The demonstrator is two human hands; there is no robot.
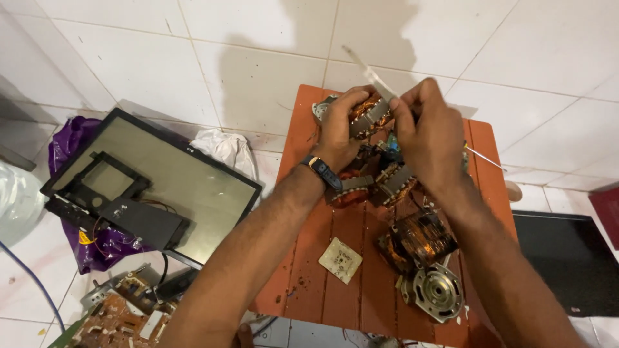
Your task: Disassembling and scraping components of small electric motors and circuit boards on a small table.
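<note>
My left hand (340, 129) grips a motor stator with copper windings (369, 116) above an orange slatted stool (335, 258). My right hand (427, 132) pinches a thin white strip (371, 74) that sticks up and back from the stator. A dark watch (320, 169) sits on my left wrist. Under my hands lie two more copper-wound stators (353, 190) (394, 180). A larger wound coil (422, 237) and a round metal motor end plate (438, 291) rest near the stool's front right.
A small square pale plate (340, 260) lies on the stool. On the tiled floor at left lies an opened flat screen panel (180, 180) over a purple bag (74, 142), with circuit boards (122, 316) in front. A dark mat (570, 258) lies at right.
</note>
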